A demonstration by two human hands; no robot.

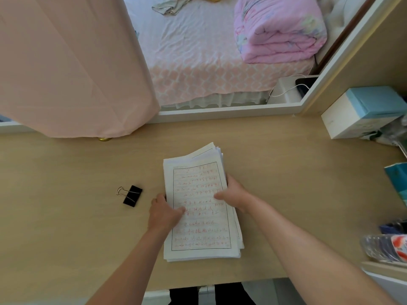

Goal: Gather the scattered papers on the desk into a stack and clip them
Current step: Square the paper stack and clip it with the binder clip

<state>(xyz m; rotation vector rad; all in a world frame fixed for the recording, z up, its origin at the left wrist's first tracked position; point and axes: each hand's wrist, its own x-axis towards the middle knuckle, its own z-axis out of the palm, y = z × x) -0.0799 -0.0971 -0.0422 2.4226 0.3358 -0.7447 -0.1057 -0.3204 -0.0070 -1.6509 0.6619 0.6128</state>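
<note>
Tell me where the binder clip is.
The binder clip lies on the desk, left of the paper stack, just beyond the left hand, untouched.

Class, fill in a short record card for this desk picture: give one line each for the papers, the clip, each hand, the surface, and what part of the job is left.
papers: paper stack on the desk, top corner sheets fanned unevenly
clip: black binder clip lying apart, left of the stack
left hand: left hand gripping the stack's left edge
right hand: right hand gripping the right edge
surface: wooden desk
left to do: square the sheets, fit the clip
</note>
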